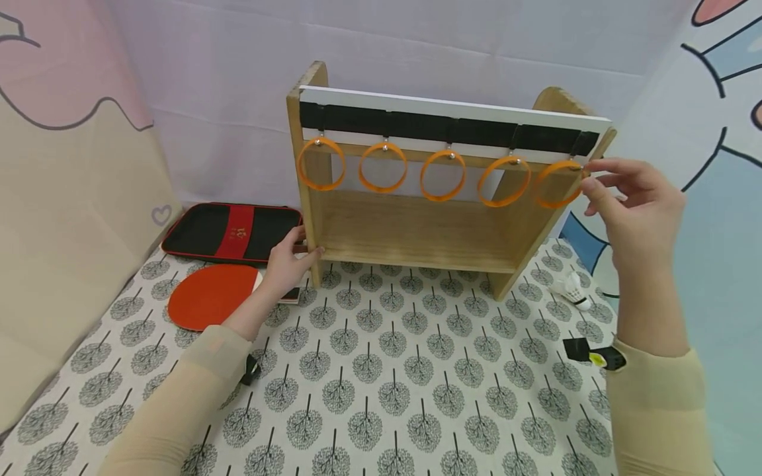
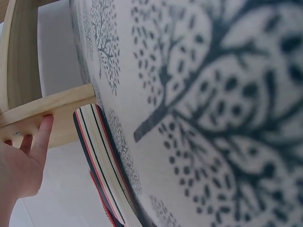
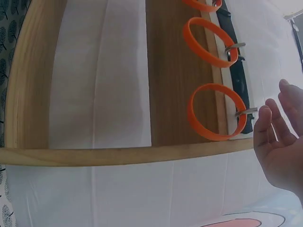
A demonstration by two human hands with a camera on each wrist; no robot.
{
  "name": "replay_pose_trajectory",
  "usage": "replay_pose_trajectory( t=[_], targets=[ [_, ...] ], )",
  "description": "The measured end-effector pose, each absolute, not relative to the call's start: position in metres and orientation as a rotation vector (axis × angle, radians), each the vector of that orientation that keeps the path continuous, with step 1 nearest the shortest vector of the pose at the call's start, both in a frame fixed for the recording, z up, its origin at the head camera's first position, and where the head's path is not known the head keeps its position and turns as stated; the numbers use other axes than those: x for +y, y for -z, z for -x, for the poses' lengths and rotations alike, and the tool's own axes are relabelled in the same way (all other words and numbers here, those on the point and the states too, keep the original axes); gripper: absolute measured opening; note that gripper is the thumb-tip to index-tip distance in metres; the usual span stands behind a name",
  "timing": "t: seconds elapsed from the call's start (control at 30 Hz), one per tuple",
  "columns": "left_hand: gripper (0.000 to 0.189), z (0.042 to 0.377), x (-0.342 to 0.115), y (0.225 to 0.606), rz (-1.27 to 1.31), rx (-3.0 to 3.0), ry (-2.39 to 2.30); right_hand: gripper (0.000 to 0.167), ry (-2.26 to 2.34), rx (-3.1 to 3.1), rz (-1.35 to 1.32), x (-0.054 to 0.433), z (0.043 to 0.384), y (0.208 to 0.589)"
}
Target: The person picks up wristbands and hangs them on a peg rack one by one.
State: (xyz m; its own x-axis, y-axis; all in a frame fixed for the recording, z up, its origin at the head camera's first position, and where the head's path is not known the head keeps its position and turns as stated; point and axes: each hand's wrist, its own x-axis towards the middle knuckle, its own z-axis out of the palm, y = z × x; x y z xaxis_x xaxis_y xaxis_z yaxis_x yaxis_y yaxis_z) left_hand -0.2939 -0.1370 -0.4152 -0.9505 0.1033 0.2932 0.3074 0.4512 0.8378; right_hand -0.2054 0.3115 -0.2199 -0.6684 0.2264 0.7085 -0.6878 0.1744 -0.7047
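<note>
A small wooden shelf (image 1: 411,231) stands on the patterned cloth. My left hand (image 1: 288,264) holds its left side panel (image 1: 301,165) low down, with fingers along the outer face and thumb at the front edge. Along the white board (image 1: 452,106) with a black strip, several orange rings hang from metal hooks; the rightmost ring (image 1: 538,192) is by the shelf's right end. My right hand (image 1: 643,205) is raised beside that ring, fingertips close to its hook (image 3: 247,111). In the right wrist view the fingers are loosely bent, with nothing between them.
Left of the shelf lie a black case (image 1: 199,231) with a red band and a red table tennis paddle (image 1: 208,297). A white shuttlecock (image 1: 571,289) lies to the right. Printed curtains hang behind and on both sides.
</note>
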Motion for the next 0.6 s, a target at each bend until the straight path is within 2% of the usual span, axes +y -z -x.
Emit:
replay_pose_trajectory(
  t=[0.37,0.6],
  targets=[
    [0.059,0.293,-0.135,0.417,0.346,-2.497,1.500,0.026,-1.700,-1.721,-0.689,0.278,0.188,0.223],
    [0.068,0.282,-0.143,0.400,0.277,-2.541,1.533,0.028,-1.627,-1.795,-0.814,0.263,0.184,0.233]
  ],
)
